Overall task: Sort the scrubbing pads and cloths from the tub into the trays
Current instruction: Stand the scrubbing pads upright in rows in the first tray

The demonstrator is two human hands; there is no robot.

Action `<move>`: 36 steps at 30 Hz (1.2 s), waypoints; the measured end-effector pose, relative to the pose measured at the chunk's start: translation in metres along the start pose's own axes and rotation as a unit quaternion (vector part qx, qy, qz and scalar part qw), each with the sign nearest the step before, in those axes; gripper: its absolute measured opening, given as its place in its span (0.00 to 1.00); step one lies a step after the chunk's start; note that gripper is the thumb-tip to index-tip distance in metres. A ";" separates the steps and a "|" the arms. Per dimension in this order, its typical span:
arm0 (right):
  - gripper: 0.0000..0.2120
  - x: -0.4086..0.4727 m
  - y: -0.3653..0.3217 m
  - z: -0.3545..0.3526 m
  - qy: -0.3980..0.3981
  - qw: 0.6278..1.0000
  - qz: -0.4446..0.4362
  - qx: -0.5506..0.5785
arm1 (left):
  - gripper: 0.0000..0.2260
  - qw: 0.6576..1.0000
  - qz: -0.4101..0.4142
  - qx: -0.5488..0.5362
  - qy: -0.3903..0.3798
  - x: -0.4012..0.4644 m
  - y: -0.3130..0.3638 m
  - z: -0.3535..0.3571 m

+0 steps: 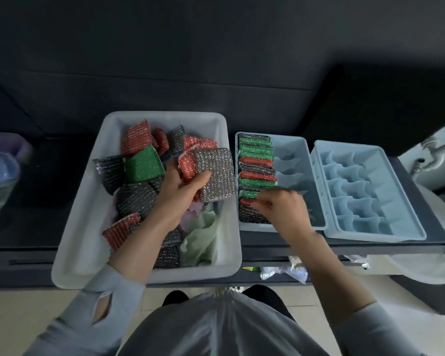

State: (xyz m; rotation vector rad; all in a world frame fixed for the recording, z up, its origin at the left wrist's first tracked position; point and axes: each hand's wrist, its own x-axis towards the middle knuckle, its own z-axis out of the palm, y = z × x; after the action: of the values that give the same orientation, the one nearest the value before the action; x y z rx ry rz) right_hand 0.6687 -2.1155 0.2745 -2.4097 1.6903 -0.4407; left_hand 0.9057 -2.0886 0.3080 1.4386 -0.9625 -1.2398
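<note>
While glittery, a square mesh pad [217, 173].

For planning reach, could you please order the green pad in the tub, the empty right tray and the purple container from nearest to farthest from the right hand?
From the right hand:
1. Empty right tray, just to its right.
2. Green pad, in the tub, left.
3. Purple container, far left.

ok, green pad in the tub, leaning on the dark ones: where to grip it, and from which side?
Take the green pad by its raised far edge, coming from above with thumb and fingers across its thickness. It lies tilted on the dark pads, so that edge stands free. The left hand crowds its right side.
</note>
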 end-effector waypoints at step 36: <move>0.08 -0.004 -0.004 -0.003 -0.126 0.991 -0.032 -0.045 | 0.18 1.000 0.001 0.016 0.023 -0.018 -0.004 0.016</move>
State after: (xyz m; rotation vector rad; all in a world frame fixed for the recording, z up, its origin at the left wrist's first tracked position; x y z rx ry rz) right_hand 0.6699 -2.1106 0.2781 -2.4651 1.5596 -0.0636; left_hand 0.8872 -2.0731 0.3083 1.4840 -0.9566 -1.1908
